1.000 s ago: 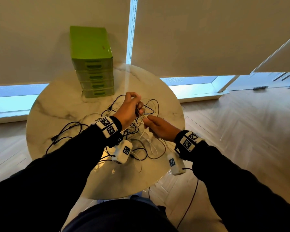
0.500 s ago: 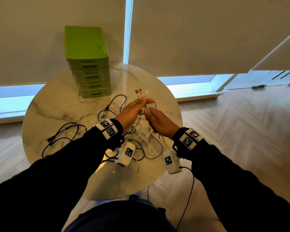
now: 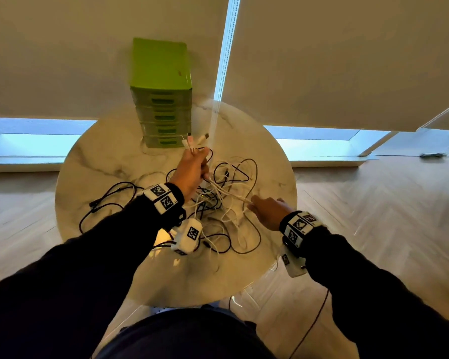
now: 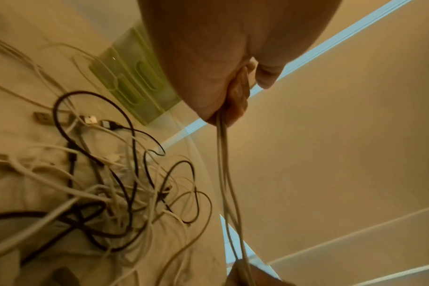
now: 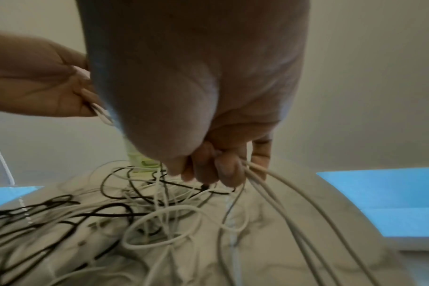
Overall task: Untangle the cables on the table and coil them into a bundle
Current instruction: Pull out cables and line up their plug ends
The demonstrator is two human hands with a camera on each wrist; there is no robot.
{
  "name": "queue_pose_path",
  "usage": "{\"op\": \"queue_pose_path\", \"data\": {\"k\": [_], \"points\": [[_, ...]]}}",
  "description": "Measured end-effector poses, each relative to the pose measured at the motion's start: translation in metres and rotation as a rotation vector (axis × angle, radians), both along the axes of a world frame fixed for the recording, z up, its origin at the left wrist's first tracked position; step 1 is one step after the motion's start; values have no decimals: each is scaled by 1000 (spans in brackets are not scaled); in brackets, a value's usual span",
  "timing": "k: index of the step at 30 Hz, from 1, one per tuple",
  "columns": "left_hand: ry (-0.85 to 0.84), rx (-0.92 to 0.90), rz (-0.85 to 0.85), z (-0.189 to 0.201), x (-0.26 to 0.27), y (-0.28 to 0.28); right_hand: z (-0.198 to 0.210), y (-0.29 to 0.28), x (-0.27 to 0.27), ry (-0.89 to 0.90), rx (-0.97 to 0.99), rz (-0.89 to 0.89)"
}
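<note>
Thin white charging cables (image 3: 226, 193), several strands, run taut between my two hands above the round marble-patterned table (image 3: 94, 161). My left hand (image 3: 192, 169), raised toward 12 o'clock, is fisted round their plug ends (image 3: 195, 142), which stick up out of the fist. My right hand (image 3: 268, 209), lower at about 4 o'clock from the left, has its fingers (image 5: 229, 170) curled round the same strands further down their length.

Below, the tangle of black and white cables (image 3: 218, 216) lies mid-table. A separate loop of thin black cable (image 3: 106, 203) sits at 9 o'clock. A green plastic drawer unit (image 3: 162, 97) stands at the 12 o'clock edge.

Judgement: the step is stripping the white strands free of the heap.
- Keep the left fist firm so the plugs stay level.
- Loosen the right grip enough to slide, not drag.
- Risk: black loops crossing the white ones may cinch if I pull hard; stop at resistance and lift the crossing off.
- Coil only once the tails hang clear.
</note>
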State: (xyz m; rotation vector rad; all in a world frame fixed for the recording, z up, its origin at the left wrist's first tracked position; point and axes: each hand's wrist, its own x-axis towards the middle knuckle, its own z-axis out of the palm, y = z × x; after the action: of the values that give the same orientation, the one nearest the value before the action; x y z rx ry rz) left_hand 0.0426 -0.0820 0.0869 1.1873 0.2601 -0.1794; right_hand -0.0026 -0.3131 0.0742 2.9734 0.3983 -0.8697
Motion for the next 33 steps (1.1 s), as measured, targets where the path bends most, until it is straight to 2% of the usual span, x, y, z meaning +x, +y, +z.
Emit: {"op": "queue_pose_path", "data": {"k": [4, 6, 11, 14, 20, 27, 30, 33], "points": [[34, 132, 149, -12, 13, 27, -2, 29, 16, 348, 63, 139], [60, 165, 167, -16, 19, 40, 8, 44, 38, 399, 77, 227], [151, 235, 191, -30, 31, 54, 31, 90, 115, 240, 208, 305], [191, 266, 189, -39, 38, 53, 29, 117, 161, 147, 226, 324], [247, 274, 213, -63, 57, 51, -36, 166, 231, 246, 115, 331], [217, 380, 180, -76, 65, 51, -91, 175, 254, 150, 16, 464], [230, 252, 185, -82, 65, 54, -103, 169, 255, 8, -85, 549], [267, 138, 189, -80, 62, 55, -94, 161, 254, -94, -136, 610]]}}
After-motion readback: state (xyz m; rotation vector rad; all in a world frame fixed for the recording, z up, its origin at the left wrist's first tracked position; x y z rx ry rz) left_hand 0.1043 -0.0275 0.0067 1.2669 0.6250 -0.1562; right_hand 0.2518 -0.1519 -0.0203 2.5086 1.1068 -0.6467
